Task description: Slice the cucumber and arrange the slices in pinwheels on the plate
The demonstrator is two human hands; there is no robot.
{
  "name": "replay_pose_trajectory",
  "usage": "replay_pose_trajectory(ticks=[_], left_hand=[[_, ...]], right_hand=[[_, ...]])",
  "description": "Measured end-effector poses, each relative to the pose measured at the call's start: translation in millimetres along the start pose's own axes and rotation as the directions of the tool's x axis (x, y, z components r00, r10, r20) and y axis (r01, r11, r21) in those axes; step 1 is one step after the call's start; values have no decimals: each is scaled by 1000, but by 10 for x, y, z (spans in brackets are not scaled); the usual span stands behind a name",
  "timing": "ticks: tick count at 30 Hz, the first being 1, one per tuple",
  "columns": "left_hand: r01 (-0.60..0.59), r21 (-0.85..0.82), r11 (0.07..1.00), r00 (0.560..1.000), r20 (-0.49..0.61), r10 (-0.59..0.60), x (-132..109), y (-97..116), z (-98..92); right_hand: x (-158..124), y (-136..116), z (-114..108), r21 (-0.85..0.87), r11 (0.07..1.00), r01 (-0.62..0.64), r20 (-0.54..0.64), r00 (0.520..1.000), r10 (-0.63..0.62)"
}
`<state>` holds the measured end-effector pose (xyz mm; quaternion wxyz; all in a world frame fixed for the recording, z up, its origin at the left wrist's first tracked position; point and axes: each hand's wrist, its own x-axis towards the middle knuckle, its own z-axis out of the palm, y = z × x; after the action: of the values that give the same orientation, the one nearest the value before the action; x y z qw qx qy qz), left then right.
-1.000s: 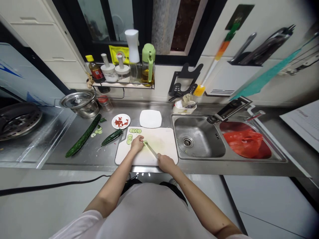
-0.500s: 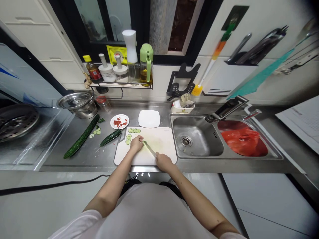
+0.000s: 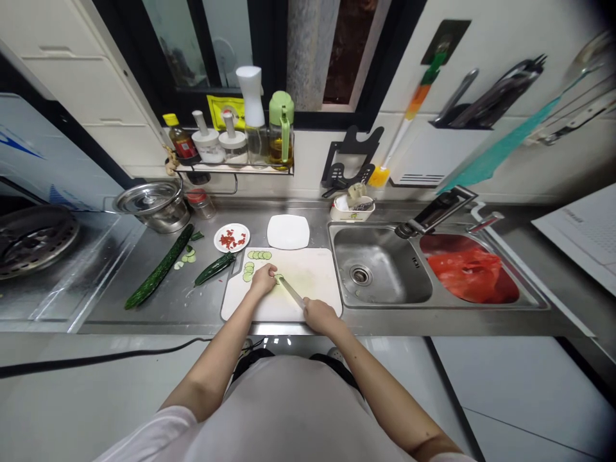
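Observation:
On the white cutting board, my left hand has its fingers curled around a short piece of cucumber, mostly hidden by the hand. My right hand grips the handle of a knife, whose blade tip meets the cucumber beside my left fingertips. A row of cucumber slices lies at the board's top left, and a few overlapping slices sit left of my left hand. Left of the board is a dark green cucumber piece; farther left lies a long whole cucumber.
Behind the board stand a white square dish and a small plate of chopped red bits. To the right is the steel sink with a red plastic bag. A lidded pot stands at back left.
The view has tilted slightly. My right hand and the knife have shifted a little to the right, while my left hand stays on the cucumber piece.

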<state>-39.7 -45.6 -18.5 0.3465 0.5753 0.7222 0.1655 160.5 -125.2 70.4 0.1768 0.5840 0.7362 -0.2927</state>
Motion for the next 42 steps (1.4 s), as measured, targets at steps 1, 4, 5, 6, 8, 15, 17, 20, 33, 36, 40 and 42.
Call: replay_pose_trajectory(ticks=[1, 4, 5, 6, 8, 15, 17, 20, 33, 36, 40, 42], left_hand=[[1, 3, 1000, 1000, -1, -1, -3, 0, -2], [0, 17, 1000, 1000, -7, 0, -11, 5, -6], [1, 21, 1000, 1000, -8, -1, -14, 8, -8], [4, 22, 1000, 1000, -8, -4, -16, 14, -9], [17, 17, 1000, 1000, -4, -17, -21, 31, -11], [86, 14, 996, 996, -21, -86, -60, 171, -17], [103, 11, 995, 994, -31, -103, -81, 214, -25], [122, 1, 993, 992, -36, -122, -125, 247, -42], [120, -139, 983, 985, -104, -135, -402, 13, -151], [161, -156, 974, 969, -162, -186, -416, -195, -267], [212, -141, 967, 949, -208, -238, -392, -445, -427], [236, -128, 963, 941, -218, -260, -374, -514, -488]], right_hand=[[-35, 23, -3, 0, 1000, -1, 4, 1000, 1], [-145, 97, 10, 11, 1000, -6, 11, 1000, 6], [-177, 120, 21, 14, 1000, -7, 11, 1000, 7], [-204, 143, 34, 14, 1000, -6, 9, 1000, 6], [-240, 187, 64, 11, 1000, 4, 2, 1000, -4], [-180, 342, 151, 43, 999, 0, -90, 996, 4], [-131, 372, 162, 70, 997, -26, -133, 990, 35], [-63, 379, 168, 123, 992, -43, -181, 981, 65], [84, 234, 221, 148, 989, -28, -213, 975, 59], [114, 247, 211, 149, 989, -22, -216, 975, 54], [163, 267, 208, 139, 990, -12, -218, 975, 42], [188, 270, 208, 134, 991, -12, -220, 975, 41]])
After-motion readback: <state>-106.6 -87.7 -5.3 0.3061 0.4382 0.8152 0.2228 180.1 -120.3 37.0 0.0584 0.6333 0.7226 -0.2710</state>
